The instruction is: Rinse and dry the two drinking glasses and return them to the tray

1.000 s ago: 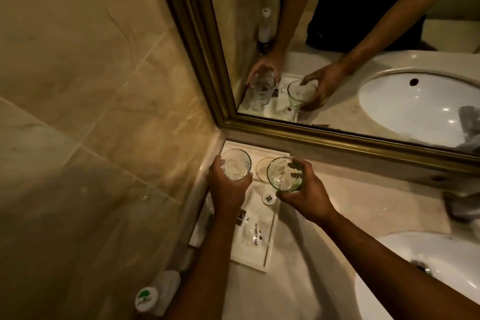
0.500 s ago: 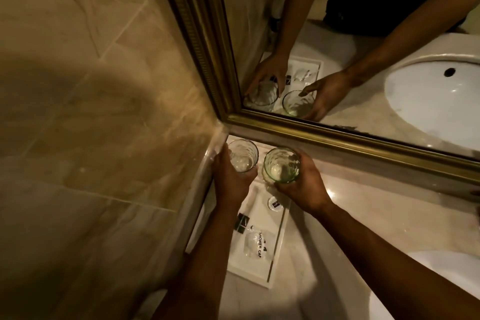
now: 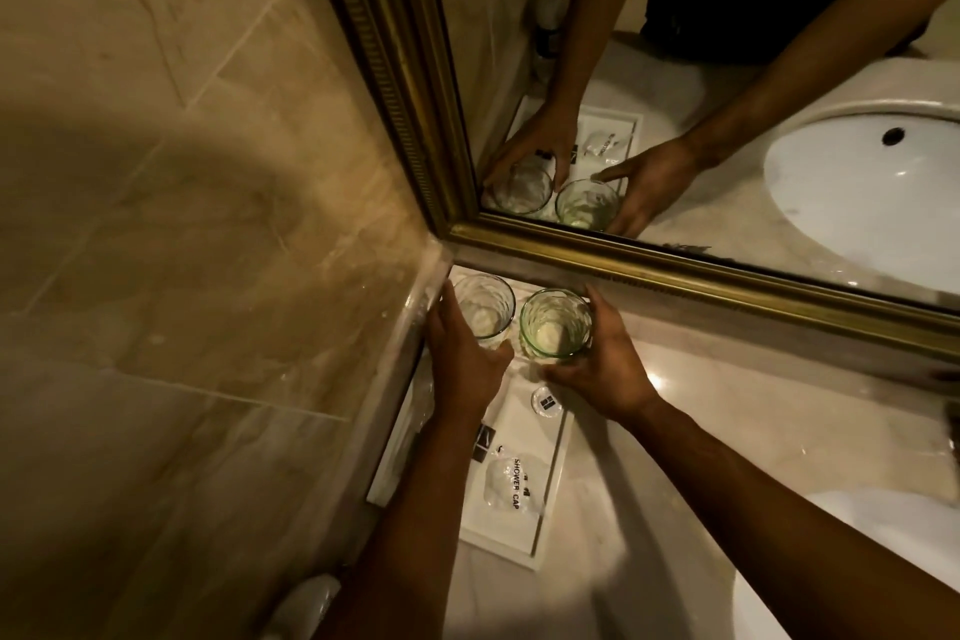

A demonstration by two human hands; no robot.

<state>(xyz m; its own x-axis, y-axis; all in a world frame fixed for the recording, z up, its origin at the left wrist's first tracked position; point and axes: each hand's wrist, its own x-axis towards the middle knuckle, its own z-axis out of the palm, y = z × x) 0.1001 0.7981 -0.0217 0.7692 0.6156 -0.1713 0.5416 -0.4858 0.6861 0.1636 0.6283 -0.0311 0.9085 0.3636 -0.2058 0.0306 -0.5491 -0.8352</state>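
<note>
Two clear drinking glasses stand upright side by side at the far end of the white tray (image 3: 551, 478), close under the mirror frame. My left hand (image 3: 460, 361) wraps around the left glass (image 3: 483, 309), which is next to the wall. The right glass (image 3: 556, 322) has a greenish rim, and my right hand (image 3: 602, 369) curls around it, thumb at the front and fingers at the far side. Both glasses look to be down on the tray. The mirror repeats both hands and glasses.
A shower cap packet (image 3: 509, 481), a dark packet (image 3: 485, 444) and a small round item (image 3: 546, 401) lie on the tray. A gold-framed mirror (image 3: 675, 281) runs behind. The white basin (image 3: 857, 577) is at lower right, a marble wall at left, a white bottle (image 3: 306, 605) at the bottom.
Both hands have lowered the glasses toward the far end of the tray, nearer the mirror. The camera has leaned in closer.
</note>
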